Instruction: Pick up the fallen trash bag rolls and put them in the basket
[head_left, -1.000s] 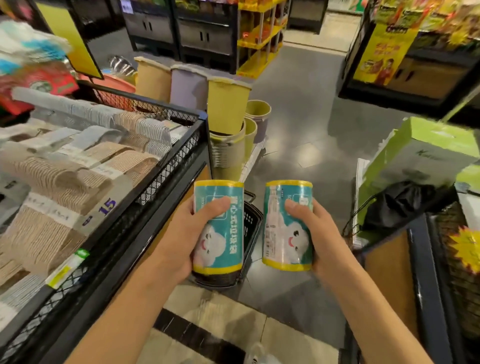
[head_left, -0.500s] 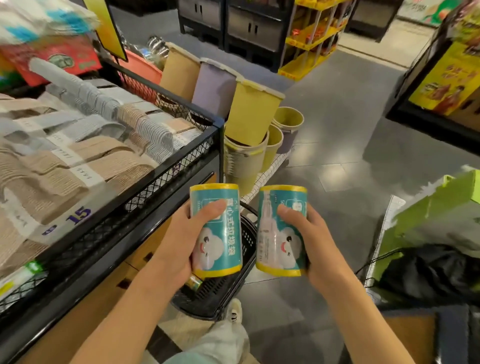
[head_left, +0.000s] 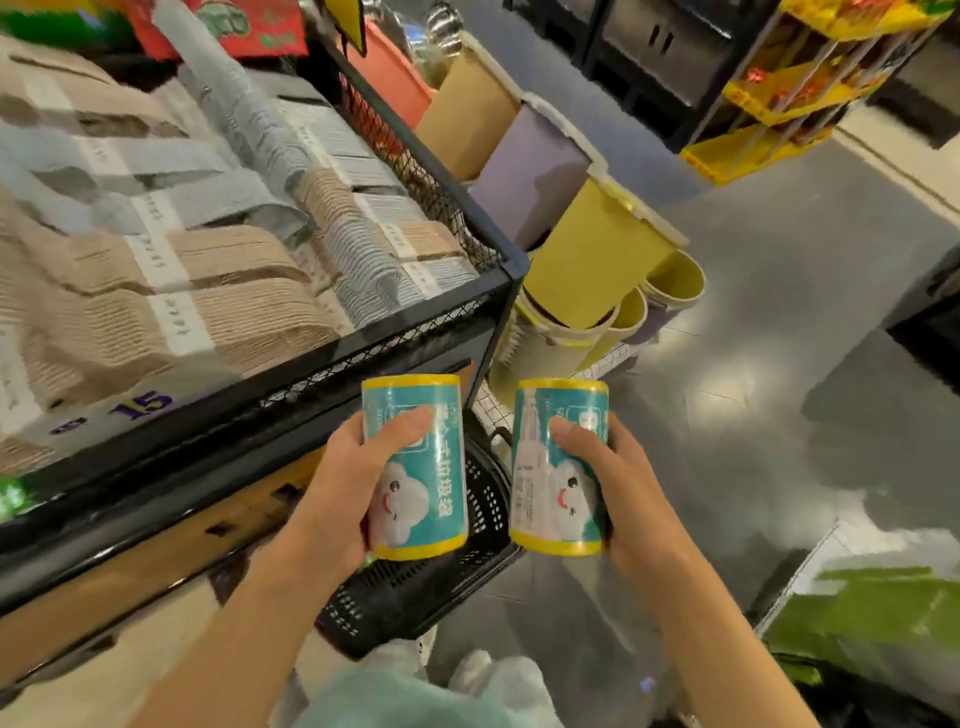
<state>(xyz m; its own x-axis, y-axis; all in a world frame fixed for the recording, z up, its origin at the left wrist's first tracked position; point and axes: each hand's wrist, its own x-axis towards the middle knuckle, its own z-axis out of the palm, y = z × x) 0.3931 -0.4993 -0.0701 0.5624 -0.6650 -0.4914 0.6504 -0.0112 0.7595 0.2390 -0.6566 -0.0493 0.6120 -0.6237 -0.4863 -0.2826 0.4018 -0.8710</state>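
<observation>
Teal rolls, left roll (head_left: 413, 467) and right roll (head_left: 561, 467), gripped upright (one per hand) above black basket (head_left: 415, 592).

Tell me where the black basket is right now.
In the head view the basket sits on the floor at lower centre, beside the wire shelf, directly below the two rolls, one in the left hand and one in the right hand.

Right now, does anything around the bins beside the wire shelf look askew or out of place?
Yes. The yellow plastic bin, the purple bin and the tan bin lean tilted in a row against the black wire shelf rather than upright. Both teal trash bag rolls look intact.
</observation>
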